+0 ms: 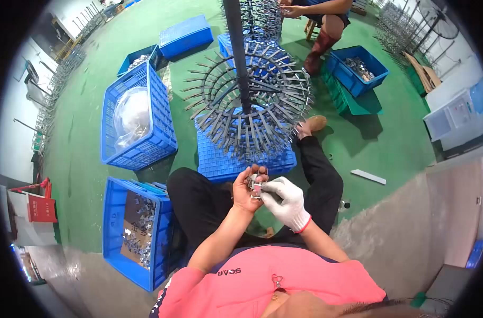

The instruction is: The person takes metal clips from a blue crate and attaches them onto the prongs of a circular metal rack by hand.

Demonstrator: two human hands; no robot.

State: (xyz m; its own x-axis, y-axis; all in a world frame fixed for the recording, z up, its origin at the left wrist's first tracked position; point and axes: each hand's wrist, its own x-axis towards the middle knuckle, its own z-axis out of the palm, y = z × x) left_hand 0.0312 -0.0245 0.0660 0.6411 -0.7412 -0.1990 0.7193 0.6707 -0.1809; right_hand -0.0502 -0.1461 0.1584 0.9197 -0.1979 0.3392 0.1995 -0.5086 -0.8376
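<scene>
A green floor spreads around a person seated with legs apart in black trousers and a pink top. Between the knees and a co-worker at the far side stands the biggest item, a dark metal rack with rings of prongs spreading out from an upright pole. Below it sits a blue crate. To the left, a tall basket holds a clear plastic bag, and nearer the left knee a tilted-looking bin has loose metal pieces scattered over brown cardboard. Beyond the right foot, another tub also contains metal pieces, near the co-worker's dark red boot.

Both hands meet just in front of the rack's lower edge. The left hand is bare, palm up and half curled — it cradles several small metal clips. The right hand, in a white glove, has thumb and fingertips drawn together on one clip at the left palm — its exact shape is too small to tell.
</scene>
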